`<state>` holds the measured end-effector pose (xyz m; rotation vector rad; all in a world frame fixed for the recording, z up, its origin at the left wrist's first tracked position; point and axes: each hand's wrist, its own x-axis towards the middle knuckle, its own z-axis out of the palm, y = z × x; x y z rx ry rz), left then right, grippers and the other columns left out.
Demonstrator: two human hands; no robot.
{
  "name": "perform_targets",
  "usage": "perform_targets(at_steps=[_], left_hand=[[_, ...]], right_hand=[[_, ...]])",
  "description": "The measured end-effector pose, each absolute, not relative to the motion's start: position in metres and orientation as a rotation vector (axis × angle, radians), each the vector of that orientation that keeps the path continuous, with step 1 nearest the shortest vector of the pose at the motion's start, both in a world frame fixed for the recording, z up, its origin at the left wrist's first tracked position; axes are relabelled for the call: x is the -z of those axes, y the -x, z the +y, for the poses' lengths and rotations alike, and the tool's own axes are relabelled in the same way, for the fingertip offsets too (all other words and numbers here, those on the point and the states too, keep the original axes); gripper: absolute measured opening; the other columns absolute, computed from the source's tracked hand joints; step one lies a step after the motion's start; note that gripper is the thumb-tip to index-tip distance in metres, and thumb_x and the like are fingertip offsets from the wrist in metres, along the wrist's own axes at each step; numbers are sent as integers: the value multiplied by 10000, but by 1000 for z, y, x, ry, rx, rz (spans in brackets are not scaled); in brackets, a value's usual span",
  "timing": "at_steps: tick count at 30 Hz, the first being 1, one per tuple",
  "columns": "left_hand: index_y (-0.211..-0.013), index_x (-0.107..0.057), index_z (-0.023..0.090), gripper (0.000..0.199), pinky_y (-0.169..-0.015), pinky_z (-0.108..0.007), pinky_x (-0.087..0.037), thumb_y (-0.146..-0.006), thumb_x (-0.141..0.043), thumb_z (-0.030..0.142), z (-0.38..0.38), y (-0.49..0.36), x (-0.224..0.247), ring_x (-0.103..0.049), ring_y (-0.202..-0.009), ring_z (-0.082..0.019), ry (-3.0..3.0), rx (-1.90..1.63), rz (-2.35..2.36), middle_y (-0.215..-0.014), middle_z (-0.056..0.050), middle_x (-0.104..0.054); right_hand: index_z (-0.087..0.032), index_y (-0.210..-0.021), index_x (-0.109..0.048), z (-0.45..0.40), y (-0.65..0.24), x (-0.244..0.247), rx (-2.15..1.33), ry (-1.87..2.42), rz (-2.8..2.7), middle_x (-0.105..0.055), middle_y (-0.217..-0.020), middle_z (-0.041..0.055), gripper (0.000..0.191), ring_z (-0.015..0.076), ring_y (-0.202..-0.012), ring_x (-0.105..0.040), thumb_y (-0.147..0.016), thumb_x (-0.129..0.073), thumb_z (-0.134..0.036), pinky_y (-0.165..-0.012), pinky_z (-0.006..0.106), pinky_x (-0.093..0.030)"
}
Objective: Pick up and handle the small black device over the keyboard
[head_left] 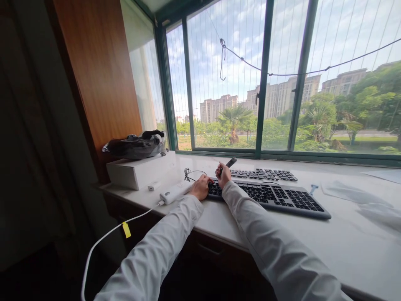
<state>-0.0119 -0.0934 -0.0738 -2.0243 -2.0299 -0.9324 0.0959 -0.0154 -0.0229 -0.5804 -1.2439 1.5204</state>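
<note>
A: Nearest, two pale sleeves reach from the bottom edge over the white table (344, 246). The left hand (200, 187) rests at the left end of the near black keyboard (269, 196), its fingers curled down onto the corner keys, pressing rather than gripping anything.

B: And the right hand (223, 174)?

A: It hovers just over the same end, fingers clenched round a slim dark tool (231, 162) whose tip points up and away. Whether it is a key puller or a pen cannot be told.

B: So the risk?

A: Judging from the grip, if the tool is levered too steeply under a key, the cap could fly off toward the window, or the clip beneath could crack. The keyboard might also skid, since only one corner is pinned.

B: Anything close enough to be knocked?

A: The white power bank (173, 193) lies just beside the left wrist, its white cable (103, 238) hanging off the table edge; a nudge of the elbow could drag it over. A thin black cord (189, 173) lies just behind.

B: Further back?

A: A second keyboard (263, 174) lies behind the first, a white box (140, 169) carries a black bag (135, 145), and the window (263, 79) stands beyond.
</note>
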Motion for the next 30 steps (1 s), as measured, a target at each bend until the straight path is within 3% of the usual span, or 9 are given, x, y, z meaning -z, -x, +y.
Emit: perform_targets(at_steps=[6, 17, 30], left_hand=[[-1021, -636, 251, 328, -842, -288, -444, -945, -316, 270, -96, 11, 74, -576, -923, -169, 2018, 958, -1993, -1093, -58, -561], [-975, -641, 234, 322, -843, -284, -437, -943, -321, 248, -100, 7, 70, -577, -908, -162, 2018, 1016, -1991, -1061, -51, -568], [-960, -655, 225, 320, -845, -288, -431, -933, -337, 251, -103, 3, 66, -572, -919, -168, 2025, 1054, -2036, -1052, -53, -578]], right_hand=[[-196, -640, -355, -16, -96, 29, -1750, 561, -908, -282, -433, -97, 255, 35, -330, -270, -856, -440, -301, -325, 150, -189], [-193, -611, -387, -13, -94, 32, -1806, 609, -843, -301, -393, -80, 254, 46, -326, -264, -842, -462, -267, -315, 180, -160], [-213, -582, -358, -11, -84, 40, -1603, 662, -1003, -221, -387, -99, 256, 54, -323, -203, -808, -467, -259, -329, 211, -163]])
